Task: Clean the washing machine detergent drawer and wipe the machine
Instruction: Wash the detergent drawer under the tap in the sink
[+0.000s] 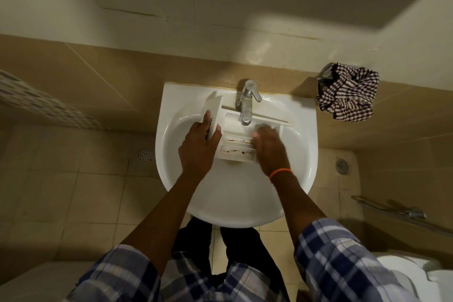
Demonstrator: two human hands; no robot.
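White plastic detergent drawer (236,144) lies inside the white ceramic basin (235,193), directly below the chrome tap (247,103), with brown residue streaks showing in its nearer compartments, so the cleaning looks partway at best; wiping the machine, which is out of view, seems entirely left to do. Left of the tap, the left hand (198,147) grasps the drawer's front panel end, fingers wrapped over it, wrist straight. Right of the tap, the right hand (269,147) reaches palm-down into the far compartment; motion blur hides its fingers, so whether it grips anything cannot be told. A checked cloth (348,95) hangs further right of the tap
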